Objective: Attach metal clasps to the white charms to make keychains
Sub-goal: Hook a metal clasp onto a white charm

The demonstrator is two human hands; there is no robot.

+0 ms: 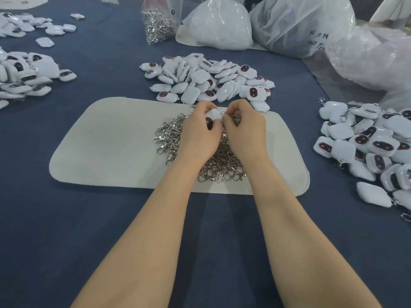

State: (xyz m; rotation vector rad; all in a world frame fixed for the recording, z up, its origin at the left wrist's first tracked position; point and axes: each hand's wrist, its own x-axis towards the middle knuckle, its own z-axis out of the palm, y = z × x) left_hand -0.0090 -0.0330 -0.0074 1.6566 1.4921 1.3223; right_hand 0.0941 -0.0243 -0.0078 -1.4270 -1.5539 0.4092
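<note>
My left hand (200, 132) grips a white charm (213, 114) with a dark oval face, held above a heap of metal clasps (171, 138). My right hand (243, 130) pinches a metal clasp (225, 113) right against the charm's edge; most of that clasp is hidden by my fingers. Both hands meet over the far part of a pale felt mat (106, 147). A pile of loose white charms (206, 78) lies just beyond the mat.
Another pile of charms (373, 147), some with clasps on them, lies at the right, and more charms (24, 76) at the left. A clear bag of clasps (159, 23) and big white plastic bags (300, 25) stand at the back of the blue table (89, 230).
</note>
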